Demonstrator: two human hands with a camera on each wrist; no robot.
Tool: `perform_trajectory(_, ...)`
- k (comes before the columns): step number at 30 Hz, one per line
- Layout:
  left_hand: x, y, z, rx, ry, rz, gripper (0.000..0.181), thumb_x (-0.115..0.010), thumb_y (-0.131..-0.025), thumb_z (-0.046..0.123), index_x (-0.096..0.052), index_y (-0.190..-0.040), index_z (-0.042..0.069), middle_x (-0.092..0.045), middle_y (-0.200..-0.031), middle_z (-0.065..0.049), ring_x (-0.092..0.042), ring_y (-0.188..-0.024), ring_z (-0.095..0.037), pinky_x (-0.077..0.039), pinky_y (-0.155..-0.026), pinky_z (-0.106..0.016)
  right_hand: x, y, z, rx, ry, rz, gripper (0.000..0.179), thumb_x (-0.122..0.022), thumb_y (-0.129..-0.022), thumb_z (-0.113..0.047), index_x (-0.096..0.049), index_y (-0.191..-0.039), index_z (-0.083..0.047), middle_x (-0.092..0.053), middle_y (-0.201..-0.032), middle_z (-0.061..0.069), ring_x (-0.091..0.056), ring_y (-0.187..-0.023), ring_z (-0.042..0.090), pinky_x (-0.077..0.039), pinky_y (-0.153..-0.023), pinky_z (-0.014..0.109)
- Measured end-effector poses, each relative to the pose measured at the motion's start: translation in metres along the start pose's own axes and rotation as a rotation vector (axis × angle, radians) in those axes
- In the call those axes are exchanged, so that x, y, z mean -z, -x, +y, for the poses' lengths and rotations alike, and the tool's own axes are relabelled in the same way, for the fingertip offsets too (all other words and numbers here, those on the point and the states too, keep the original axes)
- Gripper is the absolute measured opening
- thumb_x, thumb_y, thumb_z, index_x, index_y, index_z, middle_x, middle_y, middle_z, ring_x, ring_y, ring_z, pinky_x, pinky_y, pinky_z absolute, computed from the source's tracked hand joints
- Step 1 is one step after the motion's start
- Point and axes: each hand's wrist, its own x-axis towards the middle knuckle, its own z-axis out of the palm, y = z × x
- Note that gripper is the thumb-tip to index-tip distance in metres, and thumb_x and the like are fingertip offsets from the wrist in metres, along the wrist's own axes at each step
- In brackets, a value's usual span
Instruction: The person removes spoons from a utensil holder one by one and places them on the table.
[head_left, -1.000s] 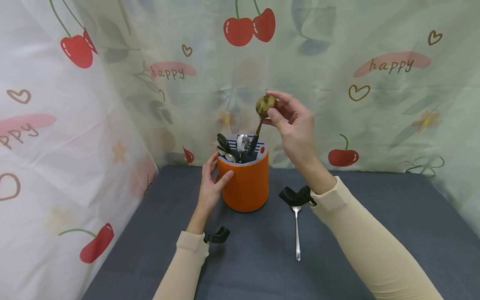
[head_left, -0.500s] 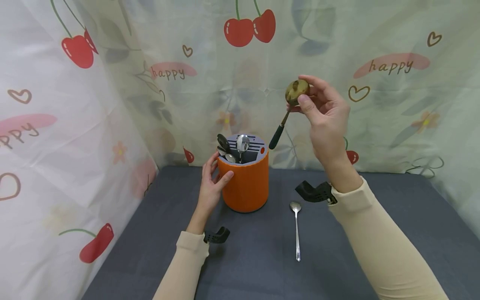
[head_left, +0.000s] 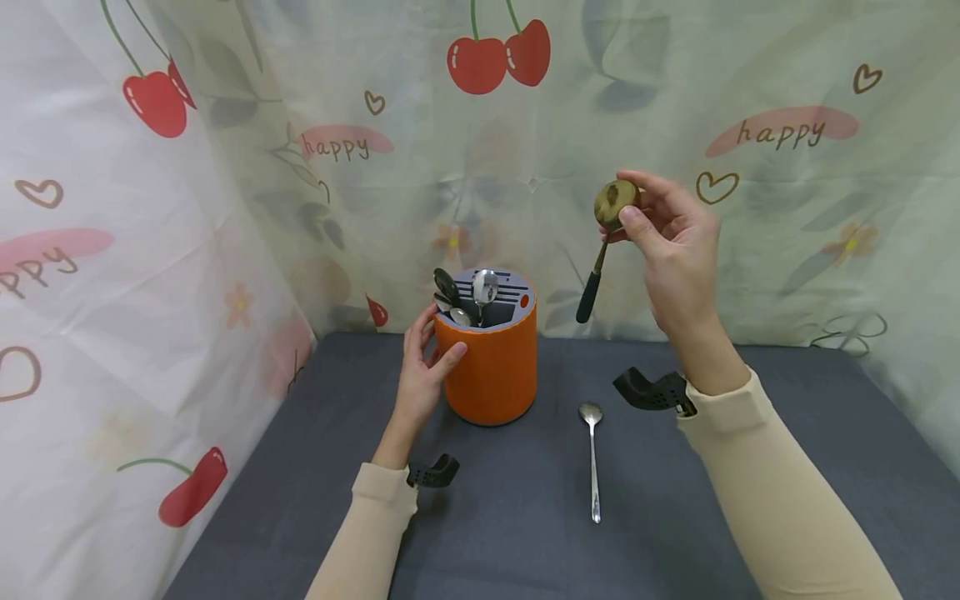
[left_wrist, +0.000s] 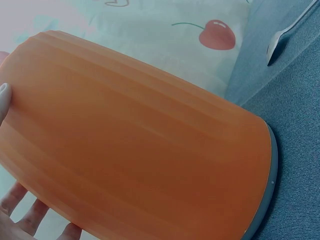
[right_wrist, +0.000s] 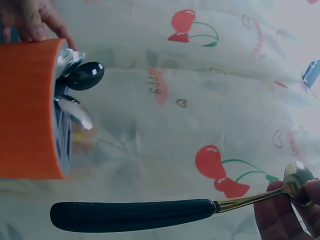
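Observation:
My right hand [head_left: 678, 262] pinches a gold spoon with a dark green handle [head_left: 589, 296] by its bowl, up in the air right of the holder. Its handle points down and slightly left; in the right wrist view that handle [right_wrist: 135, 216] lies across the lower part. An orange cutlery holder [head_left: 495, 375] stands upright on the table, its grey top slotted. Several spoons [head_left: 486, 287], silver and dark, stick out of it, bowls up. My left hand [head_left: 422, 371] grips the holder's left side, thumb at the front and fingers round the back.
A silver spoon [head_left: 592, 467] lies on the dark grey tablecloth [head_left: 517, 517], right of the holder and in front of it, bowl away from me. A printed curtain [head_left: 637, 50] hangs behind the table and along the left side.
My right hand has drawn the gold spoon up out of the holder and carried it right, then slightly lower. The left hand and the holder have stayed in place.

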Motion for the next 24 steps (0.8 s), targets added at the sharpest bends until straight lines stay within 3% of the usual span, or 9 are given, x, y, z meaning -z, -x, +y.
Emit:
perform_trajectory(2,-0.001,0.004,0.008,-0.002,0.003,-0.003,0.07,-0.069,-0.102,0.016,-0.035,-0.162,0.021,-0.024,-0.164,-0.009,-0.024,-0.155,-0.029,-0.025,-0.125,-0.053,0.005,0.003,0.003,-0.024,0.026,-0.012,0.032,-0.06,-0.097,0.014,-0.07,-0.126,0.007,-0.065,-0.093,0.016,-0.069,-0.079,0.025,-0.061,-0.074,0.031)
perform_trajectory(24,-0.002,0.005,0.008,0.0,-0.002,0.001,0.071,-0.07,-0.102,0.017,-0.034,-0.162,0.023,-0.024,-0.163,-0.009,-0.024,-0.155,-0.029,-0.024,-0.125,-0.053,0.05,0.033,0.027,-0.266,0.133,-0.116,0.031,-0.064,-0.1,0.005,-0.069,-0.13,0.001,-0.069,-0.109,0.01,-0.07,-0.088,0.017,-0.061,-0.073,0.025)
